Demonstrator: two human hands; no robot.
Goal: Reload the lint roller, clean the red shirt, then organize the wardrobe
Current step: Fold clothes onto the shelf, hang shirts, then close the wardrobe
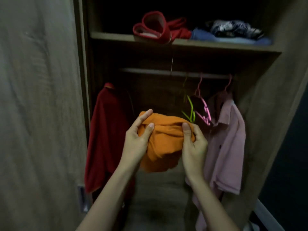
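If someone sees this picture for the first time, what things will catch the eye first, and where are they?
The bright orange garment in the centre, bunched between the left hand and right hand, stands out first. Behind it, a red shirt hangs at the left of the wardrobe and a pink shirt at the right, with empty green and pink hangers between them.

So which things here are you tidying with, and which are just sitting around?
For the job:
left hand and right hand, both gripping the orange shirt
empty green hanger
red shirt, hung up

Just there:
pink shirt
empty pink hanger
folded clothes on the shelf
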